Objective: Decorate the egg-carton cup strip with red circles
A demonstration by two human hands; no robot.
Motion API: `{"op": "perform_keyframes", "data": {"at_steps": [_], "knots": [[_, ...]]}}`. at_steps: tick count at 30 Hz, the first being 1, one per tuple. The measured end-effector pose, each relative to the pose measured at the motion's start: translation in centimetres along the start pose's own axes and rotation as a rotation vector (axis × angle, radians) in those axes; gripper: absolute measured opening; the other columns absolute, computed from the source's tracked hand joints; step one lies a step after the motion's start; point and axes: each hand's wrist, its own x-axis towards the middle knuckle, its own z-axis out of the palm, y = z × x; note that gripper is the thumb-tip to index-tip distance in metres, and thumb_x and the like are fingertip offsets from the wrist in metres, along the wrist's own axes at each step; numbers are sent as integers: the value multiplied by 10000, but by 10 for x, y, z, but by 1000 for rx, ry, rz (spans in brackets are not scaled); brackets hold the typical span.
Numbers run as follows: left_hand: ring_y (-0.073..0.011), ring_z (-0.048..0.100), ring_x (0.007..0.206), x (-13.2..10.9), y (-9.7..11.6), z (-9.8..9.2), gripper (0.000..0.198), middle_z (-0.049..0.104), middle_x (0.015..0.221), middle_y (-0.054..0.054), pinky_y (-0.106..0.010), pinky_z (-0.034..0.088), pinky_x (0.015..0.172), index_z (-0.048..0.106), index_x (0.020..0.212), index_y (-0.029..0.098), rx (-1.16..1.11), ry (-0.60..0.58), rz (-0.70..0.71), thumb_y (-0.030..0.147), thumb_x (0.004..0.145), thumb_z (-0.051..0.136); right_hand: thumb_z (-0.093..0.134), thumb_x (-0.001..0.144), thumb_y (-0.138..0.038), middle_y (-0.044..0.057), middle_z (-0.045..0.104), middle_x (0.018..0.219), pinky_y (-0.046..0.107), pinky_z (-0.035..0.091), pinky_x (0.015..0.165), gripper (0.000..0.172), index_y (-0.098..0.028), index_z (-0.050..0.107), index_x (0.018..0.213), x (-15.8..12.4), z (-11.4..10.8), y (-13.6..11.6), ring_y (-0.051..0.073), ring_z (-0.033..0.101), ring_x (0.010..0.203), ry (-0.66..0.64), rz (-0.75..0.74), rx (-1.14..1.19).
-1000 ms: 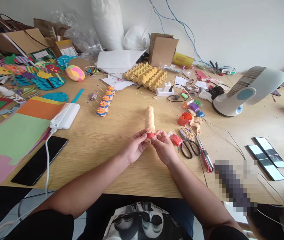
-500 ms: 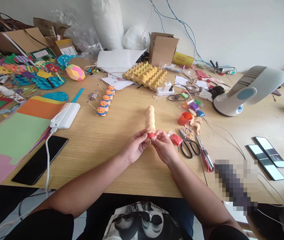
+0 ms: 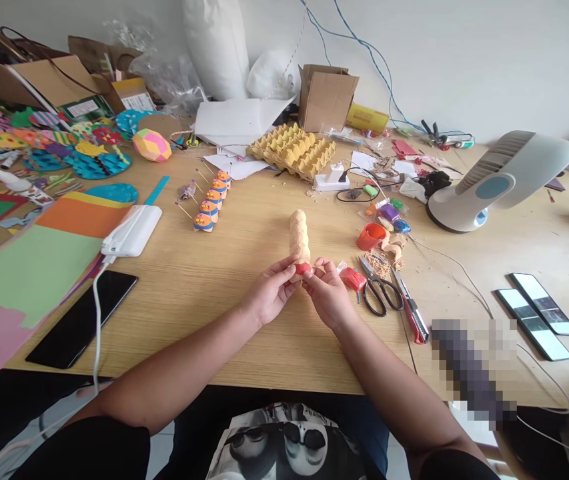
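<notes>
A beige, bumpy egg-carton strip (image 3: 299, 235) points away from me over the table, a band of red modelling clay (image 3: 303, 268) on its near end. From the left, my left hand (image 3: 270, 291) grips that end between thumb and fingers. On the other side my right hand (image 3: 330, 293) pinches the same end, its thumb against the red clay and its index finger a little raised. Its lower fingers are partly hidden. Just right of this hand lies a packet of red clay (image 3: 351, 277).
Scissors (image 3: 378, 291), a red utility knife (image 3: 414, 317) and an orange cup (image 3: 371, 236) lie to the right. A painted caterpillar (image 3: 211, 203) stands left of centre; a yellow egg tray (image 3: 294, 152) is behind. A white fan (image 3: 494, 187) stands far right, a black phone (image 3: 81, 320) left.
My right index finger has lifted slightly off the red clay. The strip's far end has tilted a little to the left; my left hand has hardly moved.
</notes>
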Motion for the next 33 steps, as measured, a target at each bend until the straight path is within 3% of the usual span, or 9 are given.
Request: {"op": "perform_keyframes", "data": {"at_steps": [7,16,33], "knots": [[-98,755,889,-1,0,2,243,810,990,-36,-169,580,776,767,1071,185,5,16,-9,120,839,798,938,701,-278,-90,615,738,210,443,678,444,-269,546,911,1,-1,2,93,561,692,-17,-25,-9],[-98,755,872,0,1,1,256,809,993,-36,-170,587,766,757,1090,184,-7,11,6,130,843,798,923,722,-294,-58,688,844,261,525,786,419,-279,564,937,2,-3,-2,122,639,788,-18,47,52],[-82,748,829,-2,1,5,204,815,981,-47,-159,585,752,774,1058,173,-28,49,-11,79,881,741,936,699,-280,-79,608,750,236,477,711,438,-264,547,901,3,-4,0,99,579,699,-14,-22,-38]]}}
